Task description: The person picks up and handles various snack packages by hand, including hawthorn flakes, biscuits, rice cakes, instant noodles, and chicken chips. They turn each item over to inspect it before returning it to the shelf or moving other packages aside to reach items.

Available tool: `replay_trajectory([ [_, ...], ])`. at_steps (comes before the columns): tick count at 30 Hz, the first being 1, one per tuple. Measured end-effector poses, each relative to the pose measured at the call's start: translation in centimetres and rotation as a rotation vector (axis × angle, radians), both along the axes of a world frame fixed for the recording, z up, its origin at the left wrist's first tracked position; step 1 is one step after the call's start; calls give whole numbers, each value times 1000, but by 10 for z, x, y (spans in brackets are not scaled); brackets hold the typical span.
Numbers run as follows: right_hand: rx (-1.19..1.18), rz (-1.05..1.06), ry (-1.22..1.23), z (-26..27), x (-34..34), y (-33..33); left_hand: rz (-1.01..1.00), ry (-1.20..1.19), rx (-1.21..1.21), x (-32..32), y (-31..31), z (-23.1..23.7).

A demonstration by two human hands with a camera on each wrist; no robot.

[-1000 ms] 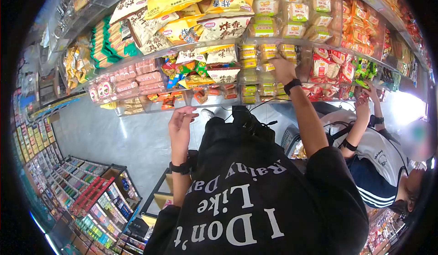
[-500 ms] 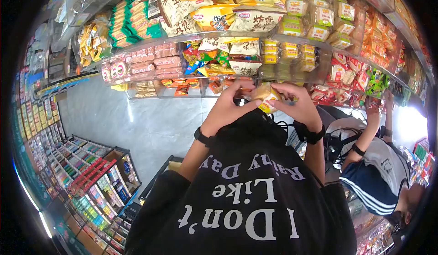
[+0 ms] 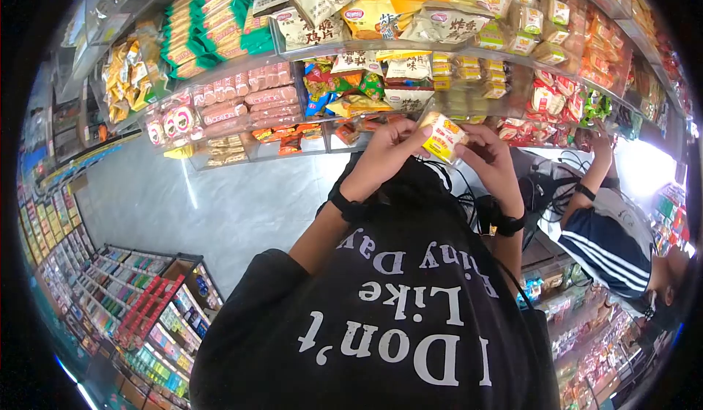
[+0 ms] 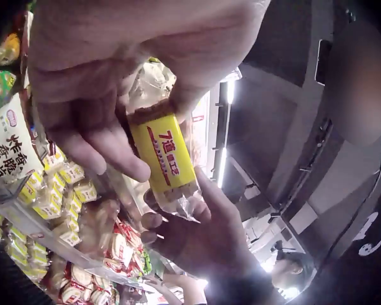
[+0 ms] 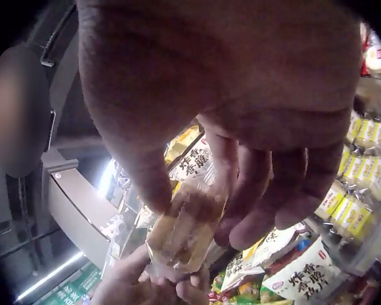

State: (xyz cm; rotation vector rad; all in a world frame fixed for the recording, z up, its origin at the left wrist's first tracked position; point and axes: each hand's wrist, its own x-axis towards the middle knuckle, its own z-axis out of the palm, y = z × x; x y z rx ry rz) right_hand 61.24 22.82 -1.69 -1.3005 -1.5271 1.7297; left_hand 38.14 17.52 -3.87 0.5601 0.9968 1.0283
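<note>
Between my two hands is a small clear-wrapped snack cake (image 3: 442, 139), with a yellow label bearing red and white print. My left hand (image 3: 384, 157) pinches one end of it between thumb and fingers. At the other end, my right hand (image 3: 495, 167) grips the wrapper. The left wrist view shows the yellow label of the cake (image 4: 165, 155) face on, with the right hand (image 4: 206, 238) at its far end. Its brown, layered side faces the right wrist camera. Similar yellow-labelled packs (image 3: 469, 67) sit in a shelf compartment just beyond my hands.
Clear-walled shelves hold chip bags (image 3: 384, 16), pink-wrapped sausages (image 3: 271, 87) and red-and-white packets (image 3: 549, 98). To my right another person (image 3: 604, 241) reaches toward the shelf. Grey floor (image 3: 157, 197) lies to the left, with a low goods rack (image 3: 146, 293) further back.
My right hand has come back from the yellow-labelled compartment with a snack cake. My left hand moved in to hold it too. The pack has turned, so its label now faces up.
</note>
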Motion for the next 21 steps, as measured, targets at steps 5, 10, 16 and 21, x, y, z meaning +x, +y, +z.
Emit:
replay_trajectory([
  [5, 23, 21, -144, 5, -15, -1, -118, 16, 53, -15, 3, -16],
  [10, 169, 221, -321, 14, -18, 15, -232, 241, 171, -21, 3, -35],
  [16, 497, 114, -686, -58, 40, 66, 55, 528, 159, -49, 10, -51],
  [21, 599, 155, -934, -123, 59, 124, 119, 1242, 217, -71, 28, -64],
])
